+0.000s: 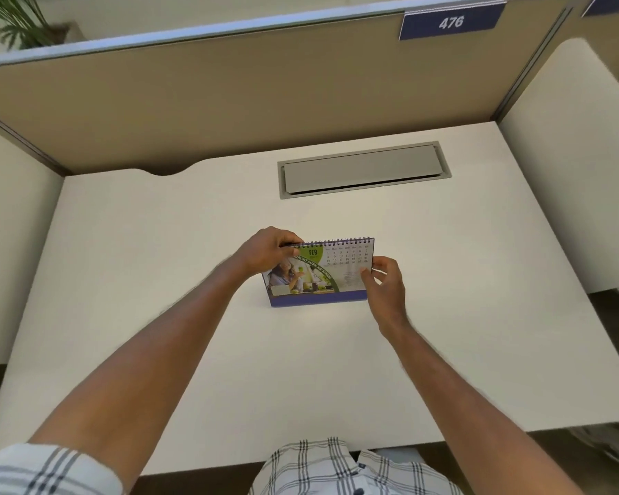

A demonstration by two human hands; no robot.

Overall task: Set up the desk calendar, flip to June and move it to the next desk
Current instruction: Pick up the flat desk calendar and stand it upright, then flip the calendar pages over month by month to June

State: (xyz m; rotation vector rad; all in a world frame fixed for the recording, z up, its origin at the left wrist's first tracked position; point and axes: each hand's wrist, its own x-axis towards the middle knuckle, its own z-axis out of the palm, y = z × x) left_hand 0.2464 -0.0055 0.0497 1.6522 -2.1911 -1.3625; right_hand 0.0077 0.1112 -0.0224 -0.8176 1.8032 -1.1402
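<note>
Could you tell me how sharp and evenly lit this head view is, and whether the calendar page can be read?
Head view: soft, even light with only faint shadows on the desk; wide-angle bending curves the partition; the desk calendar shows a legible "FEB", its date grid small and fuzzy; the left hand and right hand look slightly smeared.

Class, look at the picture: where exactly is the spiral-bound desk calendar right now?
The spiral-bound desk calendar stands upright mid-desk on the white desk, nearer the person than the grey cable hatch, between the left hand and right hand.
</note>
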